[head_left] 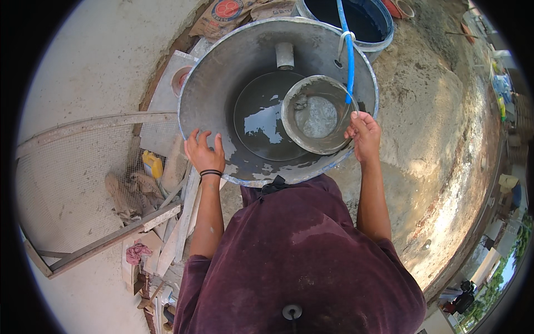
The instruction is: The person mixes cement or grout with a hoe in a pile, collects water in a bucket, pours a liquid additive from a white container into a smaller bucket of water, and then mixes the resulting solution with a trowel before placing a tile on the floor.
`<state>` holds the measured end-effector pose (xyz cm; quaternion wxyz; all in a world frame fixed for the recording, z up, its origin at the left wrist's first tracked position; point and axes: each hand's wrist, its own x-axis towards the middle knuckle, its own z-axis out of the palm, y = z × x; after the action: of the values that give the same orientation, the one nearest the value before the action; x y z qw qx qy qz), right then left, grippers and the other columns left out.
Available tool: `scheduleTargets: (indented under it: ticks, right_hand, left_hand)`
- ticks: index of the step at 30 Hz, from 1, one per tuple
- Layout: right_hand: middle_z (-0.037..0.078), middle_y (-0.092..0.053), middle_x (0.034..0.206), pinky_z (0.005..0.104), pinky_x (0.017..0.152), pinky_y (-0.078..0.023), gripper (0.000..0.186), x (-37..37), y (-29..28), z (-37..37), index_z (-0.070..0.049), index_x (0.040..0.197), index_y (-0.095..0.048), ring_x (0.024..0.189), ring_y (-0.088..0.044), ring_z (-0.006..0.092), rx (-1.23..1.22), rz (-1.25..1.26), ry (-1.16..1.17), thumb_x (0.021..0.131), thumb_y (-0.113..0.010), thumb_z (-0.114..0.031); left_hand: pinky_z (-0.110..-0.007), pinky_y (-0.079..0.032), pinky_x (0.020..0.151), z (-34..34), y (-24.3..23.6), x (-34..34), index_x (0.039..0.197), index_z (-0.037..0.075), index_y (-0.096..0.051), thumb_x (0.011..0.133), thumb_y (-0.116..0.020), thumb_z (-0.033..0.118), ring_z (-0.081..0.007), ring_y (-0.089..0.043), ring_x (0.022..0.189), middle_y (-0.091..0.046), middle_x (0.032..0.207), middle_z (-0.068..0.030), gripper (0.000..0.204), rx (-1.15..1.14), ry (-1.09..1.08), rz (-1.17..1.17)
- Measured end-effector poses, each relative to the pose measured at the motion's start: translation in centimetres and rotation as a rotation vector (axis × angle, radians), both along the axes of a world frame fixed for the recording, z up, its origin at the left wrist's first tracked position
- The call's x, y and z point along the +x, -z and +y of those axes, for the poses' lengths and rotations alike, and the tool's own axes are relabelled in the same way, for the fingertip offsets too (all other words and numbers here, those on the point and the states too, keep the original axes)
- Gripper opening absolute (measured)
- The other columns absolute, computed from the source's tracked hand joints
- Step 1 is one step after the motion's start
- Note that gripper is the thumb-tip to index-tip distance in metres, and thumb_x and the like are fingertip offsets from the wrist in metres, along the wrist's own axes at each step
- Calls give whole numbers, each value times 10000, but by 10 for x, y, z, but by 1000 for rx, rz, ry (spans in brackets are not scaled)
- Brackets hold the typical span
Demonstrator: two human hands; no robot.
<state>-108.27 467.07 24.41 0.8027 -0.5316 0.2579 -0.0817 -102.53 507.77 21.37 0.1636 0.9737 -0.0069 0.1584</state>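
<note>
A large grey tub [211, 72] with a pale rim stands before me, and dark water [258, 119] covers its bottom. Inside it, on the right, a small grey bucket [288, 131] is tilted, with a shallow amount of cloudy liquid in it. My right hand [364, 136] pinches the bucket's thin wire handle [349, 108] beside the tub's right rim. At the near left rim rests my left hand [206, 151], its fingers apart over the edge and nothing held in them. A blue hose [350, 61], tied with a white strip, hangs over the far right rim into the tub.
Behind the tub stands a blue bucket [384, 28] of dark liquid, beside paper sacks [219, 16]. A framed mesh screen [72, 178] leans at the left, near a yellow jug [152, 164] and wooden boards [181, 225]. Bare, sandy ground [423, 128] lies to the right.
</note>
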Motion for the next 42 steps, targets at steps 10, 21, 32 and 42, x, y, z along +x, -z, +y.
scheduleTargets:
  ticks: [10,21,32,42]
  right_hand:
    - [22,-599,726,290,535,-473,148,-2,6,7,13,1006,-619,575,-529,97,5,-8,-9,946,-697,-97]
    - [-25,-616,728,202,519,-396,198,1,3,11,-6,1037,-618,586,-510,19,-311,-16,103,904,-735,-96]
    - [116,-601,600,401,509,-423,144,-18,11,37,-14,897,-626,518,-563,230,-719,-34,409,917,-648,-154]
    - [221,-650,730,509,612,-470,132,-17,6,45,-18,881,-602,701,-641,438,-819,-58,380,928,-602,-141]
  left_hand:
    - [-534,-297,1160,7,-3,-4,1031,49,-707,865,-739,274,-373,-528,1234,-588,1275,-192,281,-8,-15,12]
    - [-539,-298,1157,-11,-11,6,1020,33,-688,890,-718,267,-378,-527,1229,-590,1288,-185,269,-17,12,8]
    - [-514,-499,809,7,12,-6,957,135,-767,840,-728,364,-333,-642,931,-683,1033,-157,259,281,144,23]
    - [-528,-512,788,25,25,-1,845,154,-731,869,-659,326,-312,-658,959,-711,1079,-99,188,569,267,68]
